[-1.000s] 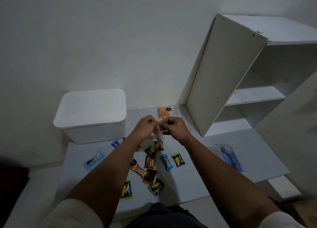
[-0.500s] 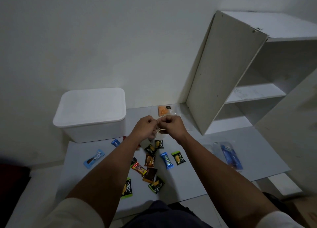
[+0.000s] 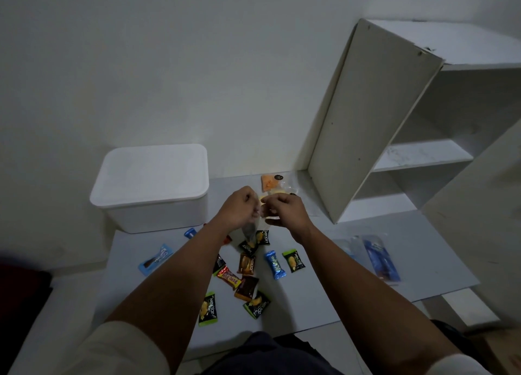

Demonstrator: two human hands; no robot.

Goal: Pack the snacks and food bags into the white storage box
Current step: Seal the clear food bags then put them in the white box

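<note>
Hands, left (image 3: 239, 207) and right (image 3: 284, 209), pinch clear food bag (image 3: 251, 228) mouth; limp, light, slippery; box (image 3: 152, 188) at 10 o'clock.

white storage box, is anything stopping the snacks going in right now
Yes: the white storage box has its lid on, closing the top. Both the left hand and right hand are pinching a clear bag, above the loose snacks on the table.

Lidded box (image 3: 152, 188) left — shelf unit (image 3: 375, 121) right
</note>
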